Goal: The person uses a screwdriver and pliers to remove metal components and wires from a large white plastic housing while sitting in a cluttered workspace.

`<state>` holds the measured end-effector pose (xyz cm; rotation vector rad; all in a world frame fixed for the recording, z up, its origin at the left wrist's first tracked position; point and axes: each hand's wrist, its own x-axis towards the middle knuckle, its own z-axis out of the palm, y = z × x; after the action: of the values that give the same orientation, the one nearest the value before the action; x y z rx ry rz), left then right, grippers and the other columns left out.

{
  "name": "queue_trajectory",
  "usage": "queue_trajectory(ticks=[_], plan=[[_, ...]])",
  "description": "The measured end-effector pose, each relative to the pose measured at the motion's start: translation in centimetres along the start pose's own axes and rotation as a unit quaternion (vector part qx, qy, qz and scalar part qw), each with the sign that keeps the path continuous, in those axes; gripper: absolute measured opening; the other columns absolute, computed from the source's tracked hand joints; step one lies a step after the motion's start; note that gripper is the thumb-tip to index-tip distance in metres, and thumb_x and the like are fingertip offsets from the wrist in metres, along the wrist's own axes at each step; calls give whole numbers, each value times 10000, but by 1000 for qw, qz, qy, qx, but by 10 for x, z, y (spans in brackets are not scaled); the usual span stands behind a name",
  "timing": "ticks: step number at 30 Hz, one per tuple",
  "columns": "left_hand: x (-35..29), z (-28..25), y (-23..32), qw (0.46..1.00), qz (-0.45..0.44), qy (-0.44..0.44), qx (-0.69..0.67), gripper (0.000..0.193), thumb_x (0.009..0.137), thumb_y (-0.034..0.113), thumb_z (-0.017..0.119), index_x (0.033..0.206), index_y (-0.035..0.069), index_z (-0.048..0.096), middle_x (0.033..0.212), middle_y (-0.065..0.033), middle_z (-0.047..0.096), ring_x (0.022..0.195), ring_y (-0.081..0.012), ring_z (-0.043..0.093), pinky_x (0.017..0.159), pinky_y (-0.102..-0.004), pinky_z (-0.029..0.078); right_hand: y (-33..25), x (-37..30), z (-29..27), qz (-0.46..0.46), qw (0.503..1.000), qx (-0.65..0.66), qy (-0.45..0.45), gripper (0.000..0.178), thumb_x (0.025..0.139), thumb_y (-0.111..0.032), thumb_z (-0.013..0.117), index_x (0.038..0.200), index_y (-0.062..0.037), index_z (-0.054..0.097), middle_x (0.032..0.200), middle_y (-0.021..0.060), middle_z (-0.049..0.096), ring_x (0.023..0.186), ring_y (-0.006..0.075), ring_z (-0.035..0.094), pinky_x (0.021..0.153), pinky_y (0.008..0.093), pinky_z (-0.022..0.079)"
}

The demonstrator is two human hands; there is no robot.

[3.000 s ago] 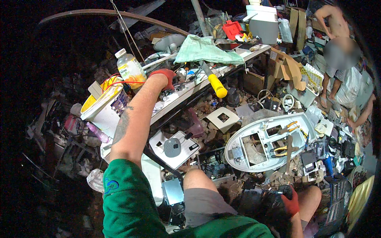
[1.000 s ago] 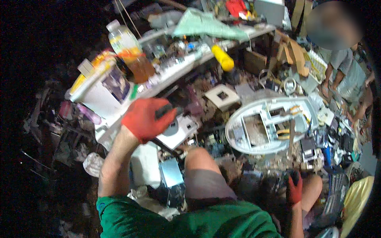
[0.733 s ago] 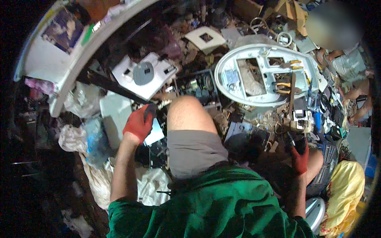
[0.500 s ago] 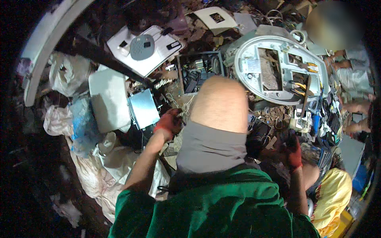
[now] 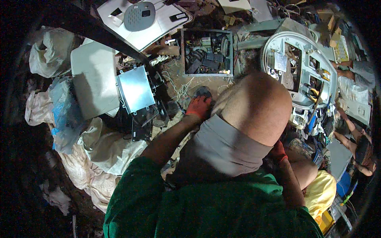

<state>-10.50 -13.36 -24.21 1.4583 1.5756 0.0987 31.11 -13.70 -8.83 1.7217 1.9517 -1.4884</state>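
My left hand (image 5: 199, 104), in a red glove with dark fingertips, is beside my bent bare knee (image 5: 258, 103). Its fingers stretch forward and nothing shows in them. A tangle of pale string (image 5: 180, 92) lies close to its left. My right hand (image 5: 279, 152), also red-gloved, is low on the right side of my knee; the leg hides its fingers and anything in them. Ahead of my left hand stands a rectangular metal-framed box (image 5: 207, 74) full of dark electronic parts. Left of that hand sits a shiny silver metal case (image 5: 137, 89).
A large pale oval housing (image 5: 268, 49) at the right holds pliers (image 5: 312, 91). White sacks (image 5: 107, 148) and a pale panel (image 5: 93, 79) crowd the left. A dark beam (image 5: 107, 33) crosses the upper left. A yellow sack (image 5: 319, 194) lies right; another person's arms (image 5: 346, 123) reach in there.
My left hand has shifted right toward my shin, away from the silver case. My knee has swung right in the view, and my right hand is now partly behind it. The view has shifted too.
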Motion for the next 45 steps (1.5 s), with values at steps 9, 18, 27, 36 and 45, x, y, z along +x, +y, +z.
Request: queue_trajectory(ticks=[9,18,27,36,45], plan=[[74,25,-81,979,-85,61,-174,893,702,481,740,1438,154,354,1390,-170,457,1232,-386,482,988,-530,412,23,-7,7,-38,999,-9,34,403,851,-107,607,1247,-37,576,1196,135,649,1129,248,606,961,360,472],[141,-10,-132,982,-157,-5,-109,805,700,517,753,1339,92,513,1156,-164,660,1035,-318,657,774,-612,497,-4,-13,6,25,999,-29,22,532,827,-114,649,1334,-32,508,1237,118,636,1153,226,596,969,348,470],[76,-57,-94,860,-298,384,-158,461,784,249,674,1233,181,598,1124,-195,650,1024,-380,639,878,-455,499,-8,-11,15,30,984,173,40,459,858,-83,639,1302,-41,532,1258,115,617,1168,203,576,996,335,448],[119,-109,-126,936,-191,284,-77,502,724,224,691,1214,269,590,1168,-165,616,1059,-375,621,870,-492,509,-61,-6,1,19,995,81,50,329,850,-154,691,1147,-42,605,1141,109,640,1099,263,601,949,357,467],[131,-109,-140,946,-137,247,159,403,737,184,718,1131,208,638,1063,-123,671,984,-311,674,786,-440,564,-56,-6,4,-21,997,-59,37,324,859,-190,677,1146,-54,611,1087,149,645,1099,298,596,940,394,470]])
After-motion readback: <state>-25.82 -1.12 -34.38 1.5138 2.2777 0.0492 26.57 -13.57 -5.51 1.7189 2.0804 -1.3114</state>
